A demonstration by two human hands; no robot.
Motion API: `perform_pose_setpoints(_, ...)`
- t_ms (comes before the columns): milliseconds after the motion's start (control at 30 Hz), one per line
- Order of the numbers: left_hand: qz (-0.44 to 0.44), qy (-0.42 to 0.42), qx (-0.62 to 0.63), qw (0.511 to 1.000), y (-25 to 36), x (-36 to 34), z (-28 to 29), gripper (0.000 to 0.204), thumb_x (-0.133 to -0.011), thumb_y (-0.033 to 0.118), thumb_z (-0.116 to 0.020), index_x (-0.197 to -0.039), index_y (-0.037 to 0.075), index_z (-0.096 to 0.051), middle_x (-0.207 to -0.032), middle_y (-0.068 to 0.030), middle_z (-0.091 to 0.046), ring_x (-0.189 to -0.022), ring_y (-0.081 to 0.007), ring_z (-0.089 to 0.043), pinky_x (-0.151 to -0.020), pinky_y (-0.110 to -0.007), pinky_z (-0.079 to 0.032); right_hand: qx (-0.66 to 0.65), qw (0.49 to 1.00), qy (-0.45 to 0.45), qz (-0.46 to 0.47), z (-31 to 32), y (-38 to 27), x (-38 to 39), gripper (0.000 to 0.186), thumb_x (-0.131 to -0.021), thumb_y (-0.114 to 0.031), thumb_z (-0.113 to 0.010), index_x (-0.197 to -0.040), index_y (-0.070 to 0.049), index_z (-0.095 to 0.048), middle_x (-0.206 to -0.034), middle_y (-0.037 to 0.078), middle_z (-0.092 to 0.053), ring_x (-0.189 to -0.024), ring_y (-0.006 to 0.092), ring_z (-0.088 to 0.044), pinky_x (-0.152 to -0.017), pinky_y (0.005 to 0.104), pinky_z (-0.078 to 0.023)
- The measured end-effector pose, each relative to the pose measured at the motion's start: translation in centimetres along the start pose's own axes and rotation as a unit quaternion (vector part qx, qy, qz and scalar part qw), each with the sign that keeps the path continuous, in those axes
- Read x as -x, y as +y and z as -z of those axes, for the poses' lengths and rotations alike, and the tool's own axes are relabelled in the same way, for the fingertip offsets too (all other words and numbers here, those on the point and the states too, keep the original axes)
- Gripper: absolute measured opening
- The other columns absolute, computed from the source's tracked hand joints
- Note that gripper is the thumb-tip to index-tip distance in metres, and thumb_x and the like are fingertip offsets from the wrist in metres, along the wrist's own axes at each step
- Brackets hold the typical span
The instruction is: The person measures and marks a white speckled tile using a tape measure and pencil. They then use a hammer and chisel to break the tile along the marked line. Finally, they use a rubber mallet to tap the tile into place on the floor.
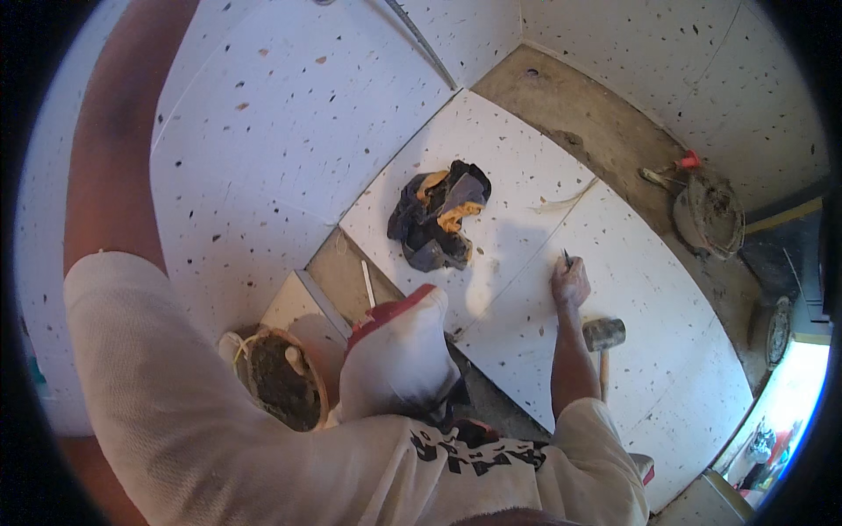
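Note:
My right hand [570, 282] is closed around a small dark pointed tool [567, 259], its tip showing above the fist. The hand rests over a large white speckled floor tile [517, 324], near a joint line. Close by lies a mallet [605, 334] with a dark head and wooden handle, partly behind my right forearm. My left arm [123, 131] reaches up along the speckled wall and leaves the picture at the top left, so the left hand is out of sight. Ahead, a crumpled dark cloth with tan patches [421, 250] lies on the tiles.
A bucket of grey mortar [285, 386] with a handle sticking out stands at my left, by a cut tile piece [303, 302]. Another mortar container [693, 219] sits far right, beside a red-handled tool [688, 160]. Bare rough floor [570, 96] borders the tiles at the back.

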State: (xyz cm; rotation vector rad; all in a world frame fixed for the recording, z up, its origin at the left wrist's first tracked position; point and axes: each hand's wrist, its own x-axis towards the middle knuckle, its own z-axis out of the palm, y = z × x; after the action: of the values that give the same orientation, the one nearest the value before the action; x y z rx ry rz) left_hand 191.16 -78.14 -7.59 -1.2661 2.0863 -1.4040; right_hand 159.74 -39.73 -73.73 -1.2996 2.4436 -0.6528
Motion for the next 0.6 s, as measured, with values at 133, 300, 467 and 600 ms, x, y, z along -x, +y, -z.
perform_pose_setpoints(133,0.025,-0.017,0.039,0.999,-3.4,8.3,2.0,0.026,-0.068,0.028,-0.073,-0.07,0.002,-0.071,-0.069,-0.0188,-0.066,-0.069,-0.0345,-0.065,-0.063,-0.044,-0.052,0.003,0.999,-0.032,-0.016,0.3,-0.1,-0.4,0.039,-0.087,-0.041,-0.059,-0.103,-0.006,-0.057,-0.092,0.017,-0.068,-0.088,0.0372,-0.065,-0.077,0.0476,-0.049)
perform_pose_setpoints(300,0.049,-0.042,0.097,0.993,-5.5,17.1,2.6,0.024,-0.067,0.028,-0.072,-0.07,0.004,-0.071,-0.069,-0.0181,-0.066,-0.067,-0.0337,-0.065,-0.063,-0.043,-0.052,0.007,0.993,-0.081,-0.08,2.3,0.6,0.5,0.045,-0.082,-0.041,-0.065,-0.11,-0.006,-0.062,-0.101,0.021,-0.068,-0.097,0.0385,-0.065,-0.084,0.046,-0.05)
perform_pose_setpoints(467,0.083,-0.092,0.102,0.987,-8.7,26.2,1.1,0.025,-0.065,0.029,-0.072,-0.071,0.004,-0.072,-0.07,-0.0177,-0.067,-0.067,-0.0334,-0.065,-0.063,-0.043,-0.052,0.003,0.997,-0.072,0.023,5.7,-0.6,-0.2,0.036,-0.082,-0.038,-0.066,-0.101,-0.006,-0.066,-0.099,0.023,-0.068,-0.097,0.0392,-0.064,-0.086,0.0461,-0.05)
perform_pose_setpoints(600,0.08,-0.134,0.055,0.986,-10.0,30.8,-1.2,0.027,-0.065,0.03,-0.073,-0.071,0.004,-0.072,-0.071,-0.0188,-0.067,-0.069,-0.0339,-0.066,-0.064,-0.044,-0.053,-0.022,0.997,-0.002,0.07,10.6,-2.0,-0.2,0.034,-0.081,-0.036,-0.067,-0.099,-0.008,-0.068,-0.094,0.022,-0.068,-0.095,0.0386,-0.064,-0.086,0.0447,-0.05)
